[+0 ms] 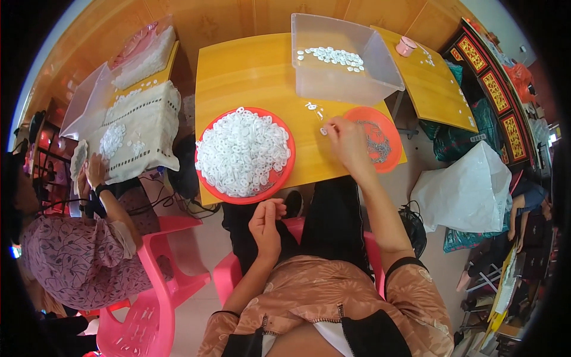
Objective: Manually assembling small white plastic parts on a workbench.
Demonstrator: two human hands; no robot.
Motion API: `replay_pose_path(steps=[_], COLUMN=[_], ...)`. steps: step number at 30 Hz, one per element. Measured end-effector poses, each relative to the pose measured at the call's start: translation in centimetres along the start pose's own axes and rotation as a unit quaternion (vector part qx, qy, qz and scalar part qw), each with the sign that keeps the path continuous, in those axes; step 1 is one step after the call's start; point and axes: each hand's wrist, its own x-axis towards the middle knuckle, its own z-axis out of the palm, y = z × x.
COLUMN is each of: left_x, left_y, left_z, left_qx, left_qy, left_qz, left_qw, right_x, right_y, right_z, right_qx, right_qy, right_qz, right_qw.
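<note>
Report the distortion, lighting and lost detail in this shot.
Head view: the yellow wood-grained table bows at its far edge, with black filling the picture's corners; head view: its top looks fairly evenly lit; head view: what, if anything, the right hand pinches is too small to make out.

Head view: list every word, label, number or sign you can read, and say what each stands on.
No text can be read.
Small label at the white bag: too small to read.
Red bowl, orange dish, clear bin: no lettering visible.
</note>
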Motion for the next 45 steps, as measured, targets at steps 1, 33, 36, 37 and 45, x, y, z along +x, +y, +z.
replay_pose_path(steps=[1, 33, 36, 37, 45], left_x=[-0.2, -1.6, -1.3, -1.1, 0.6], left_y=[0.0, -2.3, -1.8, -1.8, -1.0], left_z=[0.2, 0.5, 0.3, 0.2, -0.8], left_qx=[-0.003, -0.003, 0.016, 0.013, -0.028], left_qy=[-0.004, -0.131, -0.115, -0.103, -0.029], left_qz=[-0.002, -0.044, -0.032, -0.023, 0.031], left_qw=[1.0, 0.99, 0.993, 0.994, 0.999], right_x=[-0.4, -4.6, -5.6, -5.7, -5.8], right_y=[1.7, -1.8, -4.6, -5.1, -6.9], right_z=[1.5, 4.7, 5.6, 5.7, 7.8], right_qx=[-0.067, -0.035, -0.08, -0.083, -0.248], right_qy=[-0.009, -0.02, -0.13, -0.127, -0.123], right_qz=[-0.031, -0.104, -0.062, -0.067, -0.096], right_qw=[0.997, 0.994, 0.986, 0.986, 0.956])
